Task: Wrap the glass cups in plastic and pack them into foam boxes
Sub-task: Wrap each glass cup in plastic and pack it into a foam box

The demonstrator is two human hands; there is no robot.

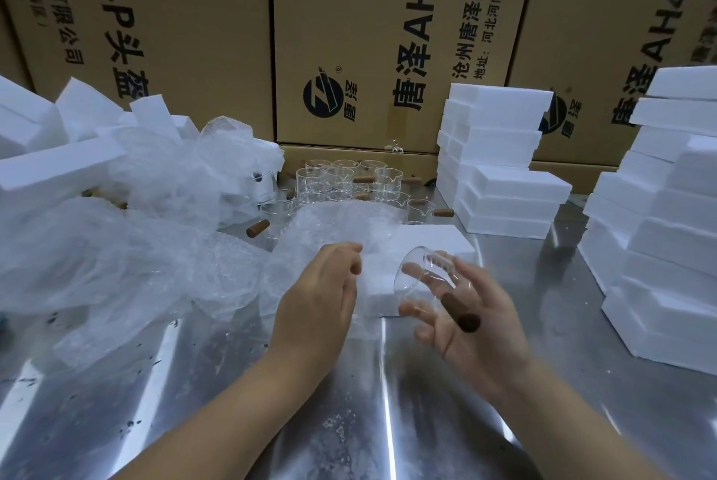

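Right hand: the right hand (477,316) cradles a glass cup (421,277) just above the bench (232,402). Its fingers are curled round the cup's wall and the brown handle (459,312) lies across the palm.
Cup's attitude: tipped on its side with the mouth turned toward the other hand, probably so it can be laid down and rolled into the wrap.
Left hand: the left hand (322,293) has its fingers curled at the near edge of a plastic sheet (333,223) and appears to pinch it, likely to lift it or hold it flat for the cup.
Work surface: the sheet is draped over a foam box (426,239) lying flat just beyond both hands.
Supply: unwrapped cups (345,180) stand clustered at the back of the bench, within reach.
Wrap stock: a loose heap of plastic (116,246) spreads along the person's left.
Boxes: foam boxes are stacked (500,169) on the right, apparently awaiting filling.
Stage: wrapping of this cup looks about to begin.
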